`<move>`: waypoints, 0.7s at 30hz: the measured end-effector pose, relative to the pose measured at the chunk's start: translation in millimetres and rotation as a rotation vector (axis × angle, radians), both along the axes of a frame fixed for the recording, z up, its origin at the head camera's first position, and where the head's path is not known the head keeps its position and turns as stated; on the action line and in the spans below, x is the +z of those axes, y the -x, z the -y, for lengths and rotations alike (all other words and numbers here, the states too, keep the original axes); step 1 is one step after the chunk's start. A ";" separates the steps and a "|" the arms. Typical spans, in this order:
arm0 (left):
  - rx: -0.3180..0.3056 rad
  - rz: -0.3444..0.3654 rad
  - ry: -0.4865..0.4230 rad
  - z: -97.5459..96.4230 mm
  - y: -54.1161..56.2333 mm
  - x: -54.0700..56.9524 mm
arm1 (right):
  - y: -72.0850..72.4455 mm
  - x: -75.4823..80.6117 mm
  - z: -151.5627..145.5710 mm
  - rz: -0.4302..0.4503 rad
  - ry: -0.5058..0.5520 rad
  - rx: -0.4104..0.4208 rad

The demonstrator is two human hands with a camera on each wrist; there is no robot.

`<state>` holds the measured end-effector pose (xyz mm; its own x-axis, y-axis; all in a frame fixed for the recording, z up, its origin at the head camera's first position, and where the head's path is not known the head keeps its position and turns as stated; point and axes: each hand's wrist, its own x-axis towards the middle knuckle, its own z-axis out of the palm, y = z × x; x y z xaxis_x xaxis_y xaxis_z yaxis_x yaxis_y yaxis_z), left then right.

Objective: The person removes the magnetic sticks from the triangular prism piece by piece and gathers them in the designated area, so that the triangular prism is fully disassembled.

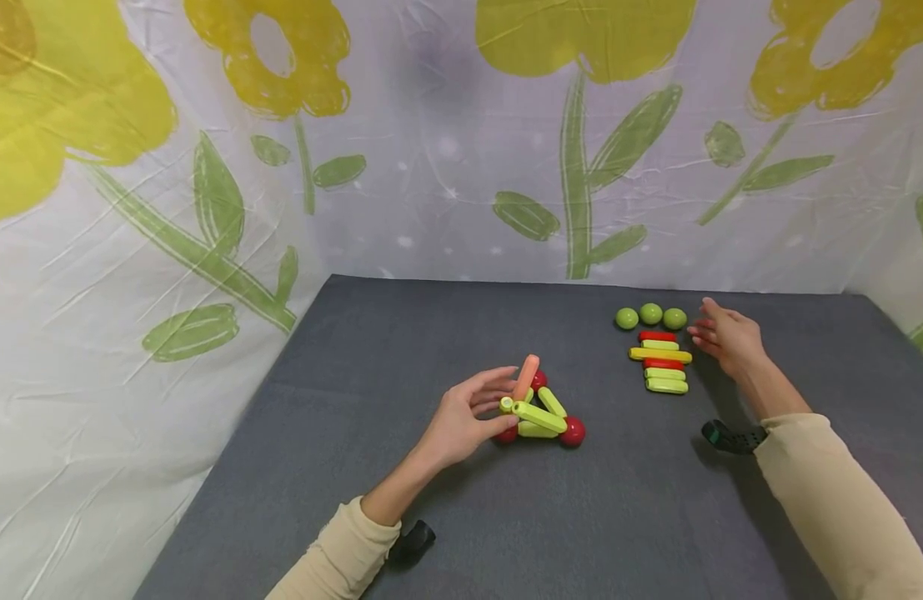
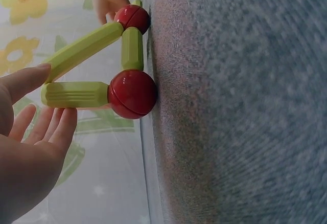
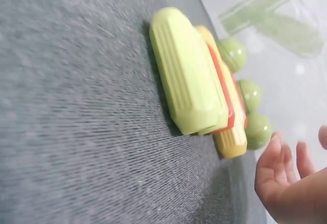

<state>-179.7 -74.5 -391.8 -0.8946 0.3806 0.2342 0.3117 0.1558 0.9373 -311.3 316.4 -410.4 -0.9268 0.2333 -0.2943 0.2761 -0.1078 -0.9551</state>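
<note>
A frame of magnetic building rods and red balls stands on the table. Near the front is a red ball (image 1: 572, 432) with a slanting lime rod (image 1: 539, 416) rising from it. My left hand (image 1: 461, 421) holds the frame's raised corner, thumb on the slanting rod and fingertips against an upright lime rod (image 2: 76, 94). An orange rod (image 1: 526, 377) leans up at the back of that corner, partly behind the lime ones. At the far right my right hand (image 1: 729, 335), holding nothing, hovers beside three green balls (image 1: 674, 318) with its fingers loosely bent.
Below the green balls lies a stack-like row of red, lime and yellow rods (image 1: 659, 356), side by side on the dark grey table (image 1: 341, 400). A flower-patterned cloth (image 1: 446, 167) hangs behind the table's far edge. Each wrist wears a black strap.
</note>
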 end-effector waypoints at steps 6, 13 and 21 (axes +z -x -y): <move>-0.008 -0.001 0.003 -0.6 -5.5 9.5 | -15.8 7.1 10.4 -0.075 0.015 0.079; -0.005 -0.007 -0.003 -0.5 -5.2 9.1 | -35.7 16.2 34.3 -0.112 0.114 0.387; -0.012 0.005 0.001 -0.2 -4.9 9.9 | -53.2 8.5 75.8 -0.163 0.094 0.746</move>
<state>-174.8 -74.3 -381.9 -0.8910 0.3918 0.2293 0.3088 0.1529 0.9388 -258.1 240.6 -401.8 -0.8621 -0.4902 -0.1286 0.1643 -0.0303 -0.9859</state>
